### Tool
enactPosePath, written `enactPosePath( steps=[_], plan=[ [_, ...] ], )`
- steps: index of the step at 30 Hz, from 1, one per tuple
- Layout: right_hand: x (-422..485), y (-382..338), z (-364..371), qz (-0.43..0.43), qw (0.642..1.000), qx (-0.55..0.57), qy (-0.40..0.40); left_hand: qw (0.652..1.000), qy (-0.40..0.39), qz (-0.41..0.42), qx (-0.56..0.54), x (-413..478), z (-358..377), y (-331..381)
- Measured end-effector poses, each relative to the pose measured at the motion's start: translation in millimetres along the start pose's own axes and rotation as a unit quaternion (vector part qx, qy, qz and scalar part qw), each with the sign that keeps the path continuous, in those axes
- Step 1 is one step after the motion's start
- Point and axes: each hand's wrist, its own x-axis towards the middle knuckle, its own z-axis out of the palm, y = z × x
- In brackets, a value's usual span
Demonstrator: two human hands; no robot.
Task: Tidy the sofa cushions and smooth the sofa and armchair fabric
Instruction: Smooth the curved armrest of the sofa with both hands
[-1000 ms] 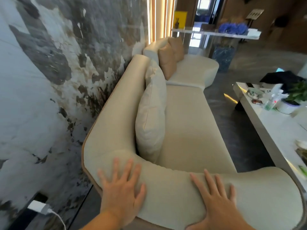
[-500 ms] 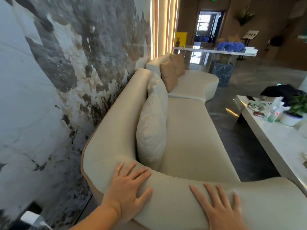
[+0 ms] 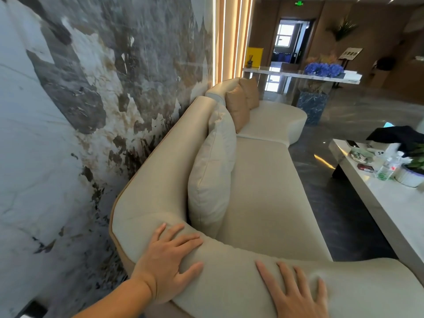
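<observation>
Cream sofa arm [image 3: 229, 283] under my flat, spread left hand [image 3: 167, 260] and right hand [image 3: 296, 292]; near cushions [image 3: 213, 171] neat; armchair left.

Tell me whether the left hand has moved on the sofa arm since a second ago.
Yes. The left hand has turned and slid right along the sofa arm, so its fingers now point towards the cream cushion instead of the backrest.

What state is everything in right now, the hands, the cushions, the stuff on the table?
Left hand: open, flat on sofa arm.
Right hand: open, flat on same arm.
Cream cushion: upright against backrest.
Tan cushions: upright, side by side.
Clear bottle: standing on table.
</observation>
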Motion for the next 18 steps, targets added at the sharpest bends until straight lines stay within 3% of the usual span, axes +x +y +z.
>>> enactPosePath(
  steps=[5, 12, 16, 18],
  plan=[
    [8, -22, 0, 0.017, 1.000, 0.005, 0.021, 1.000, -0.003, 0.012, 0.010, 3, -7, -22],
    [17, -54, -7, 0.045, 0.999, 0.008, -0.009, 1.000, -0.004, 0.027, -0.007, 8, -17, -54],
    [9, -90, -15, 0.047, 0.989, 0.093, 0.104, 0.999, -0.011, 0.035, -0.008, 7, -22, -68],
    [10, -95, -4, 0.040, 0.988, 0.046, 0.139, 0.999, -0.019, 0.039, -0.020, 7, -25, -75]
  ],
)
